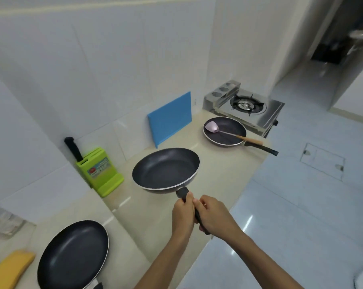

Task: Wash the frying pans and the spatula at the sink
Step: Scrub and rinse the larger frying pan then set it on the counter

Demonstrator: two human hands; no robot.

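I have both hands on the one handle [182,192]; the left hand [183,214] sits nearer the bowl with its fingers curled round the black grip, and the right hand [215,217] is wrapped round the same grip just behind it, thumb on top, the two hands touching. What they hold is the middle frying pan [166,170], dark inside with a pale rim; it faces up, tilted a little, and looks to be held clear of the counter [220,172], though I cannot be sure of the gap.

The far frying pan [228,138] rests on the counter just in front of the gas stove [246,106], its handle pointing right past the counter edge; the spatula [211,126] lies in it, pink head on the left side of the pan, wooden grip over the right rim. The near frying pan [72,255] lies flat on the counter at lower left; a yellow thing [11,268], too blurred to name, lies just beside it.

Against the wall a blue cutting board [171,118] leans upright; left of it stands a green knife block [99,170] with one black-handled knife [73,148] stuck in it.
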